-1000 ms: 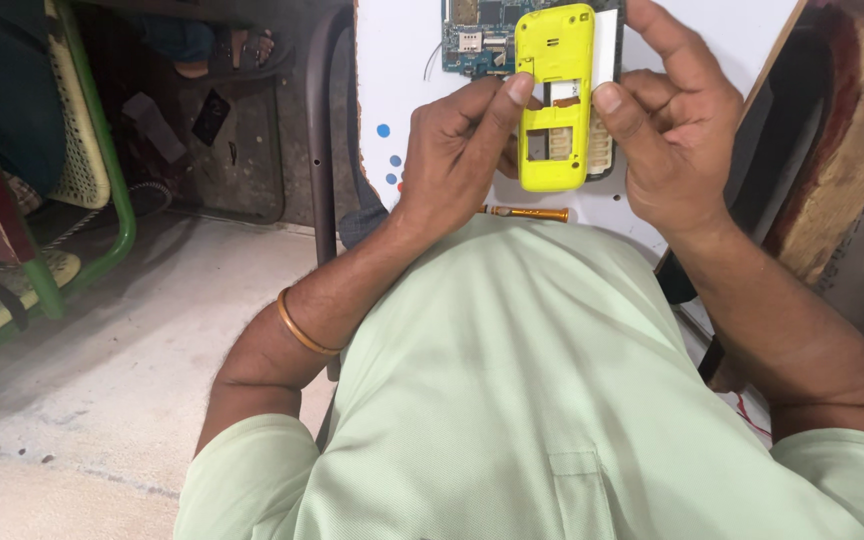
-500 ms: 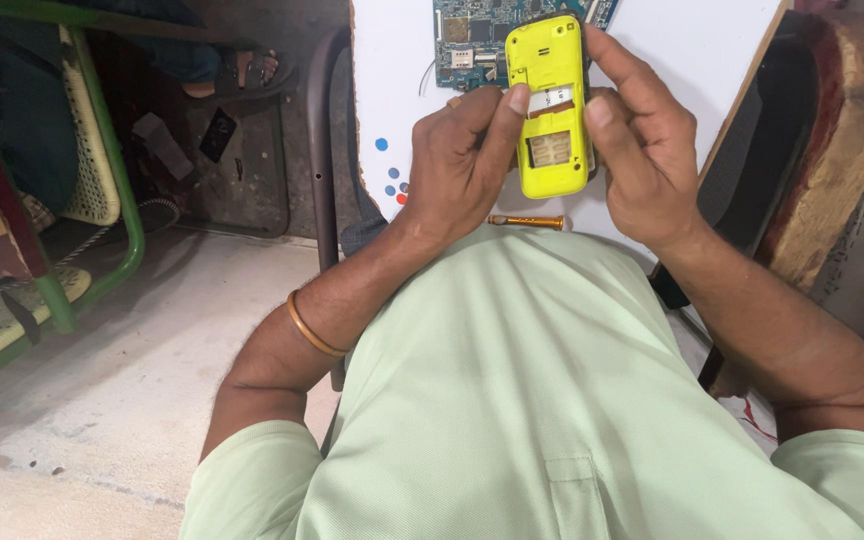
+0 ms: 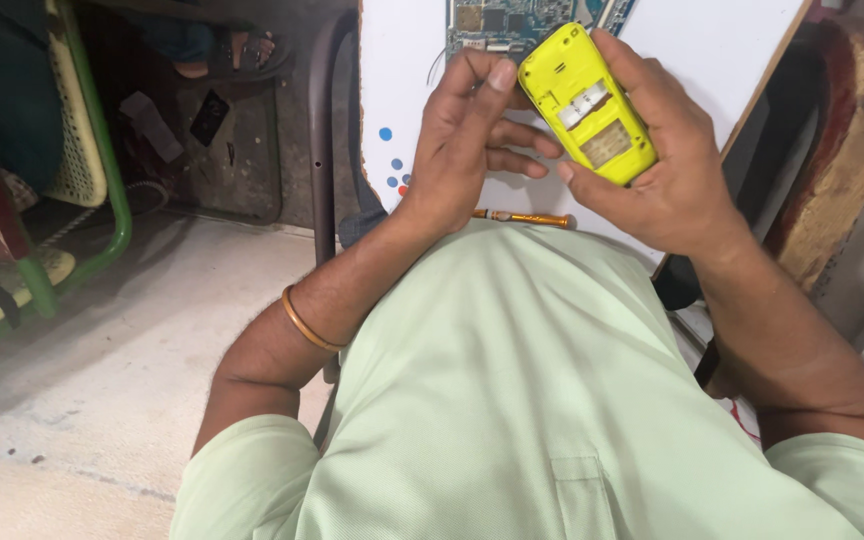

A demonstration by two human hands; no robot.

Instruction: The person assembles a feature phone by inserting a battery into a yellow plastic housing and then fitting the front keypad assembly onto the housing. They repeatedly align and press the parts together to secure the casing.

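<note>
- Nearest to me I see the pale green shirt [image 3: 552, 400] filling the lower part of the view, with both forearms reaching up from it; a thin gold bangle [image 3: 307, 322] sits on the left wrist.
- Just past the shirt, an orange-handled screwdriver [image 3: 522, 216] lies flat on the white board [image 3: 732, 50], below both hands and touched by neither.
- My right hand [image 3: 667, 170] is wrapped around the yellow phone shell [image 3: 587, 105]: the shell rests tilted in the palm, fingers behind it along its right edge, thumb pressed on its lower end. The open back faces up, showing a metal contact slot and a tan patch.
- My left hand [image 3: 462, 150] is half curled just left of the shell, holding nothing; its thumb tip touches the shell's upper left rim, while the other fingers point toward the right thumb.
- Beyond the hands, a blue-green circuit board [image 3: 497, 20] lies at the top of the white board.
- Far left, a green chair frame [image 3: 112, 190] stands on the concrete floor [image 3: 102, 400].
</note>
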